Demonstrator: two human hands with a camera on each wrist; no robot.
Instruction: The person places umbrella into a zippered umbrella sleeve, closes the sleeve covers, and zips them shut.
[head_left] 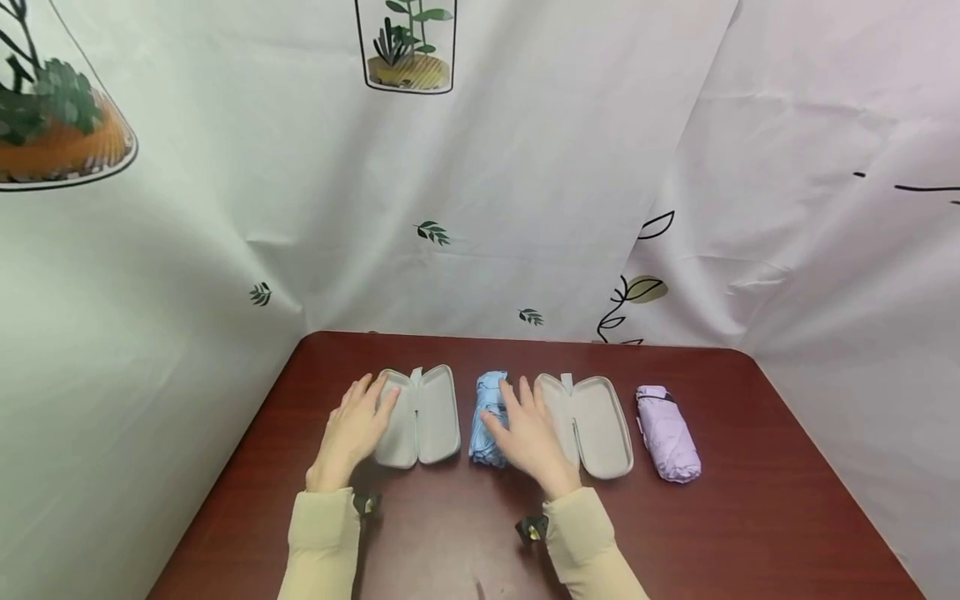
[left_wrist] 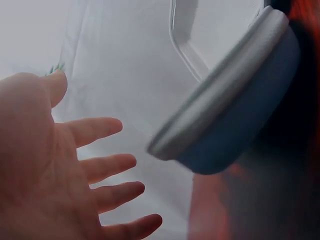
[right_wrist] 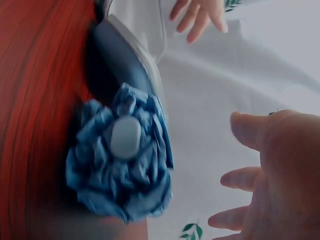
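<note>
Head view, nearest the camera: two beige sleeves (head_left: 322, 533) reach onto the dark red table (head_left: 750, 517), and everything else can be placed by the folded blue umbrella (head_left: 487, 419) lying near the table's middle. The right hand (head_left: 531, 435) hangs over the blue umbrella's right side with fingers spread and straight, gripping nothing; whether it actually touches the fabric cannot be told from this view. In the right wrist view the same hand (right_wrist: 272, 175) is open and apart from the umbrella's gathered end (right_wrist: 122, 165), whose pale cap faces the camera.

Left of the blue umbrella lies an open grey case (head_left: 420, 414), both halves flat on the table. The left hand (head_left: 354, 429) is at that case's left edge, fingers relaxed and extended, holding nothing; the left wrist view shows its palm (left_wrist: 60, 170) open with the case's rim (left_wrist: 220, 100) close by.

Right of the blue umbrella, just beside it, a second open grey case (head_left: 596, 425) lies flat. Further right again, apart from that case, rests a folded lilac umbrella (head_left: 666, 433).

Beyond the umbrella and the table's far edge hangs a white cloth backdrop (head_left: 525, 208) printed with plants.
</note>
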